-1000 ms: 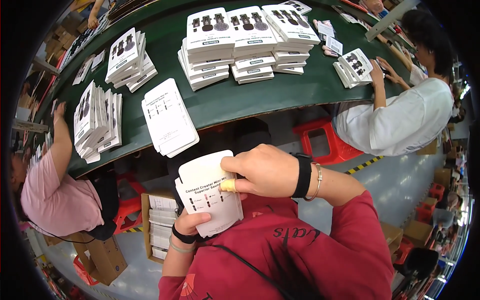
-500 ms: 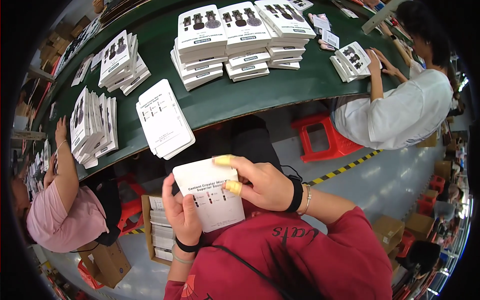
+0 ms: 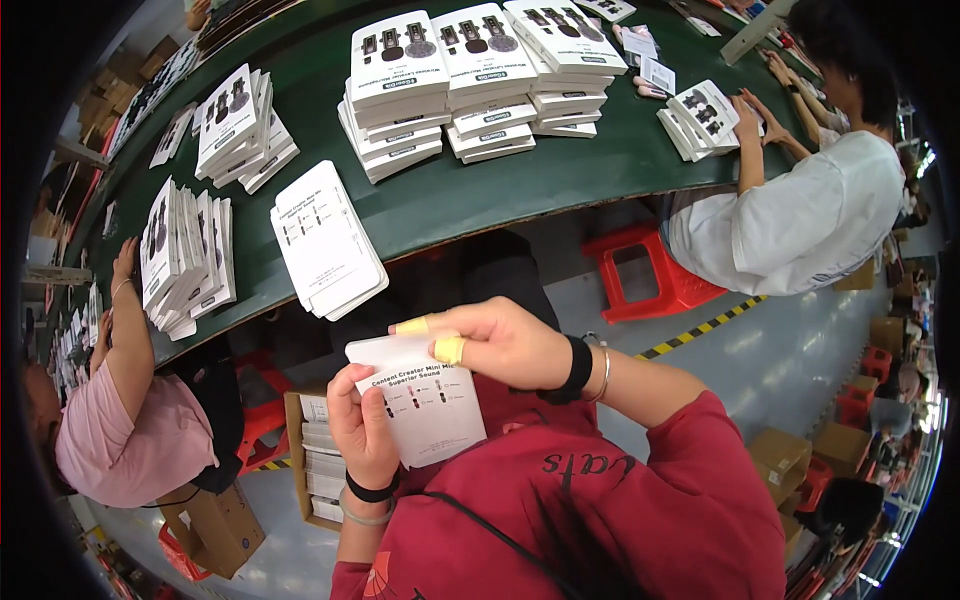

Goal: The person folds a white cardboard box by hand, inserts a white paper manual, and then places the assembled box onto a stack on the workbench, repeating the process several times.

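left hand [image 3: 362, 428] grips white card box [image 3: 425, 398] at lower centre, fingers wrapped | right hand [image 3: 492, 340] pinches its top edge | green table [image 3: 470, 190] above

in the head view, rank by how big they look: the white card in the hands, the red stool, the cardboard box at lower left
1. white card, though it is nearest the camera, so this is unsure
2. red stool and cardboard box look about alike; no ranking between them
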A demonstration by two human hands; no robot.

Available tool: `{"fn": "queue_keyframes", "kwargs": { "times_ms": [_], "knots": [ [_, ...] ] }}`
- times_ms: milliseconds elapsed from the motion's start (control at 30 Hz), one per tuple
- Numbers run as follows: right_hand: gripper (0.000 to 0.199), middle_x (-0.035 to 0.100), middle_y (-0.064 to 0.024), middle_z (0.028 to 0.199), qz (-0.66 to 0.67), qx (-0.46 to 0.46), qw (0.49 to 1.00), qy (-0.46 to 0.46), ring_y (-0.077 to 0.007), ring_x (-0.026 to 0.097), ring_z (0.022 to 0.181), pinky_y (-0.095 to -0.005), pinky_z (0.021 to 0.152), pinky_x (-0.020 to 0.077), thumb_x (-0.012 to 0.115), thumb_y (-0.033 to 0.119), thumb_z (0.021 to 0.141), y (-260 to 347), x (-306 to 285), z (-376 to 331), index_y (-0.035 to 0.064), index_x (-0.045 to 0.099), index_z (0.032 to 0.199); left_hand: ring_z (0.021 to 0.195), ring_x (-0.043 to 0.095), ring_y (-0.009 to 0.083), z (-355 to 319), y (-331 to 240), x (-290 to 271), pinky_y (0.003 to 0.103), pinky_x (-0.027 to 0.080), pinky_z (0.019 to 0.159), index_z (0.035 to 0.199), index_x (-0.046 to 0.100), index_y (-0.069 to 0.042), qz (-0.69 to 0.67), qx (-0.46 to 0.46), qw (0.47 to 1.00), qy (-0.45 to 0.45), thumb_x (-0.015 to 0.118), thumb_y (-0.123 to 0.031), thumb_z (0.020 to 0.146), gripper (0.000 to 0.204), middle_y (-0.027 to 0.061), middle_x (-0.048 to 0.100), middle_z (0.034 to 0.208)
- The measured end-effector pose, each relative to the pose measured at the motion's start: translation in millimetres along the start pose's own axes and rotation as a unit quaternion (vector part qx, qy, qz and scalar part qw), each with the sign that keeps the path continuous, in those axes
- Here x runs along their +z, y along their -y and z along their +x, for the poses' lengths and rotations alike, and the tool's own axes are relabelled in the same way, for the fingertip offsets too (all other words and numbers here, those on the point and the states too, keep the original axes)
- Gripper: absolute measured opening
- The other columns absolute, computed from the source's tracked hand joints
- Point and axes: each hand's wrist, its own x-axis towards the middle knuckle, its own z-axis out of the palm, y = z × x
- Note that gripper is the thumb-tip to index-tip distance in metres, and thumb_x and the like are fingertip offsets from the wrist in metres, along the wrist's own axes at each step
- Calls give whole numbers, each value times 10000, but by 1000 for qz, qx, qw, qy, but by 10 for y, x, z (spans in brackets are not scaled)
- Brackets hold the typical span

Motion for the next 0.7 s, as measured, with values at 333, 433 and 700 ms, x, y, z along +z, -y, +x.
{"fn": "queue_keyframes", "kwargs": {
  "times_ms": [333, 433, 700],
  "knots": [
    [333, 722, -174, 1122, -404, -283, 869, 36, -327, 722, 941, -355, 796, 593, 681, 129, 923, 58, 13, 8, 49, 683, 1247, 854, 586, 81, 26, -162, 166, 208, 454, 783, 1364, 454, 16, -121, -85, 988, -55, 527, -25, 1014, 360, 51, 657, 983],
    [321, 729, -171, 1088, -407, -217, 887, 15, -325, 723, 923, -363, 773, 589, 679, 134, 930, 131, 98, -55, 52, 687, 1240, 819, 579, 68, 112, -210, 34, 200, 447, 736, 1353, 479, 23, -39, -65, 997, -6, 528, -20, 1006, 353, 35, 659, 933],
    [291, 734, -165, 1019, -398, -125, 908, 42, -325, 720, 868, -353, 763, 574, 628, 172, 977, 210, 123, -24, 37, 681, 1230, 699, 475, 21, 411, -309, -286, 189, 379, 617, 1171, 567, 14, 10, -104, 981, 162, 533, -40, 1005, 179, -30, 582, 802]
  ]
}}
